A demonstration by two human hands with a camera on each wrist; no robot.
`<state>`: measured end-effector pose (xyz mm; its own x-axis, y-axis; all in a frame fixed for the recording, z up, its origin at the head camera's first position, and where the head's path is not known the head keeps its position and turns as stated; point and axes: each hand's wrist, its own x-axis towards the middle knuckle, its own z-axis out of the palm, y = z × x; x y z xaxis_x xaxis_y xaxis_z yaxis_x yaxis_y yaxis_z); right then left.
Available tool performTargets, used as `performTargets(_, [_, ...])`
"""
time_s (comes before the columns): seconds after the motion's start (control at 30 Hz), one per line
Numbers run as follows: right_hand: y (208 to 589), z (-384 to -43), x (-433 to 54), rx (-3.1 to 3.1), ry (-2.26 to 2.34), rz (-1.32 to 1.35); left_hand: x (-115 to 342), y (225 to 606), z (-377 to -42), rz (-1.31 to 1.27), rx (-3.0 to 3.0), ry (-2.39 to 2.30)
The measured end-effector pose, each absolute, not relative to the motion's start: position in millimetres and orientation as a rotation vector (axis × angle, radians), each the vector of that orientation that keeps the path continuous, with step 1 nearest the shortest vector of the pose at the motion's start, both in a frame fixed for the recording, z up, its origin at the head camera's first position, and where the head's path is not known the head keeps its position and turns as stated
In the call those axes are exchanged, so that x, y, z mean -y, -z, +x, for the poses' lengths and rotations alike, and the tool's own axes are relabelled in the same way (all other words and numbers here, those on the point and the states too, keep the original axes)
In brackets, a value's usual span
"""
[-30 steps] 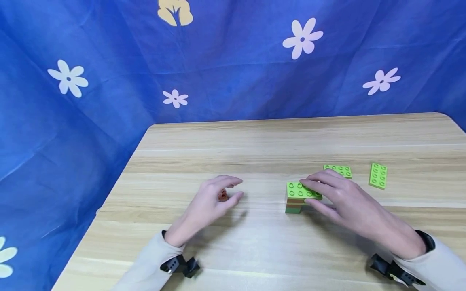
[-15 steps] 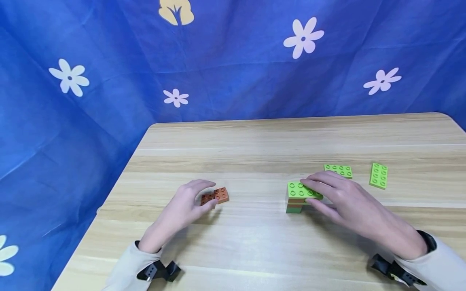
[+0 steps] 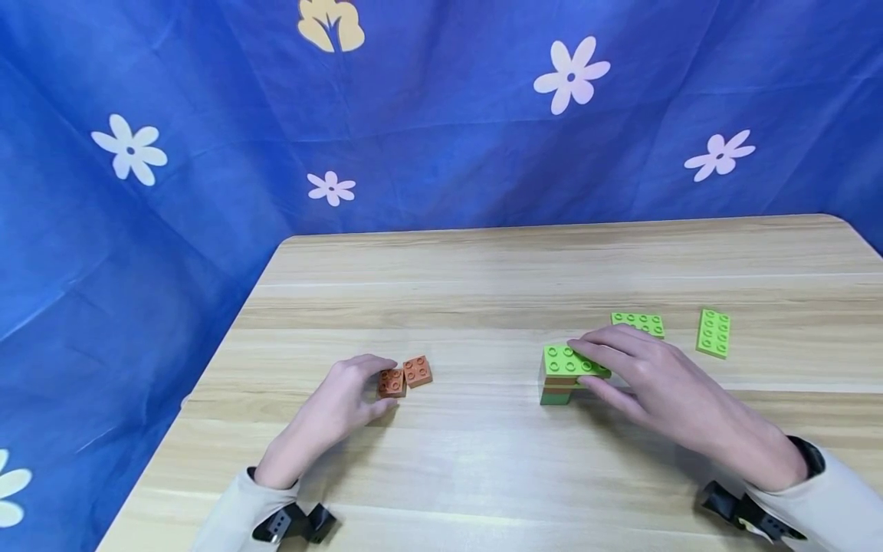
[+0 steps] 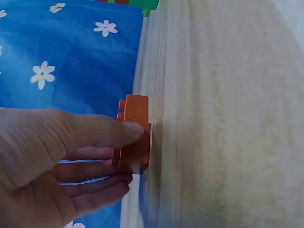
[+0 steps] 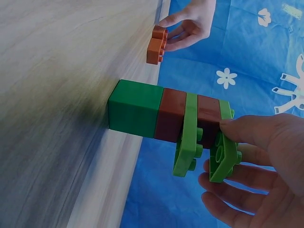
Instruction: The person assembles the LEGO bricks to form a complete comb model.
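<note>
Two small orange-brown toy bricks with studs lie side by side at the left of the wooden table. My left hand [image 3: 338,406] has thumb and fingers around the nearer brick [image 3: 391,383]; the thumb lies over its side in the left wrist view. The other brown brick [image 3: 418,371] sits just beyond. My right hand [image 3: 641,376] grips the light green top plate [image 3: 562,360] of a brick stack, thumb at its near edge. The upright stack has a dark green block [image 5: 135,108] at the bottom, then brown bricks alternating with light green plates that overhang on one side.
Two loose light green plates lie behind the right hand: one plate [image 3: 638,322] partly hidden by it, another plate [image 3: 713,333] farther right. A blue flowered cloth [image 3: 448,115] hangs behind the table [image 3: 483,276].
My left hand has moved left and back from over the brown bricks, uncovering them, and has closed around the nearer one. My right hand stays on the stack.
</note>
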<state>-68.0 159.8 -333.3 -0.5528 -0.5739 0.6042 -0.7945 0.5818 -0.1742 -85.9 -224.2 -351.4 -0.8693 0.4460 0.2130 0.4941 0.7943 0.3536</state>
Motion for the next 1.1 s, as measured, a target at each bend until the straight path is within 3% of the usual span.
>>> performTargets(1.1, [335,-66,-158,2.342,-0.646,1.071,211,337,-81,-0.835,2.797,0.682])
